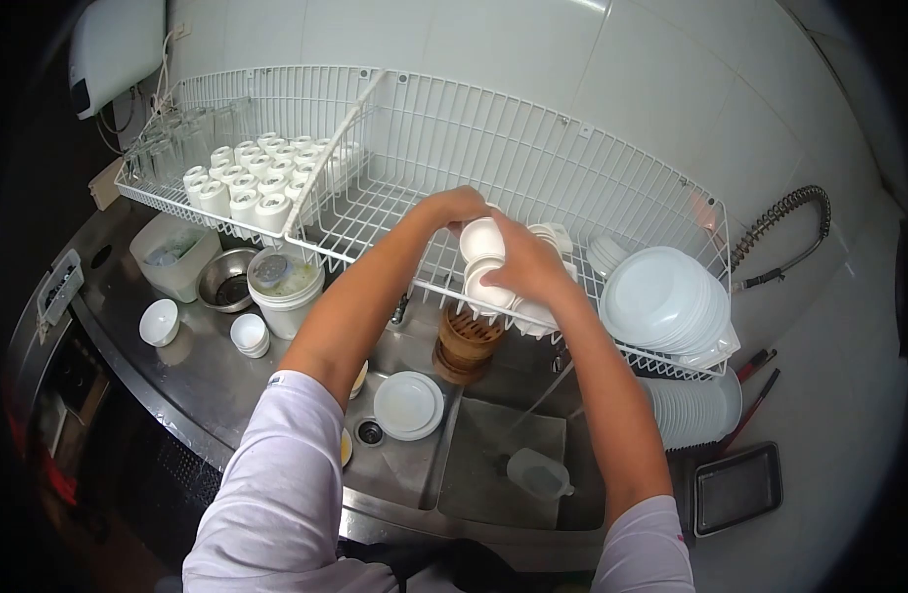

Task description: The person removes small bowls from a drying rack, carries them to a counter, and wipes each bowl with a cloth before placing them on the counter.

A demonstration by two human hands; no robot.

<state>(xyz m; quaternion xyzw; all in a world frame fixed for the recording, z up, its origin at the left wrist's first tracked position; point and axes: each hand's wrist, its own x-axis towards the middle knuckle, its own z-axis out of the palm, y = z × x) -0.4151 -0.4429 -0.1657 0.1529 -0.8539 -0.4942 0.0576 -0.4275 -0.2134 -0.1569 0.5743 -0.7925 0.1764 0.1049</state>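
Both arms reach up to the white wire rack (404,188) on the wall. My left hand (461,206) is at the far side of some small white bowls (483,240), its fingers mostly hidden behind them. My right hand (525,259) wraps round the near right side of these bowls, thumb across their front. More small white bowls (536,314) stand in the rack beside and below my right hand. To the right, a stack of white plates (661,296) leans in the same rack.
Upturned white cups (244,188) and clear glasses (182,143) fill the rack's left part. Below are a white bucket (286,296), a metal bowl (226,282), wooden steamers (467,346), white plates (408,405) and a sink with a clear jug (539,474).
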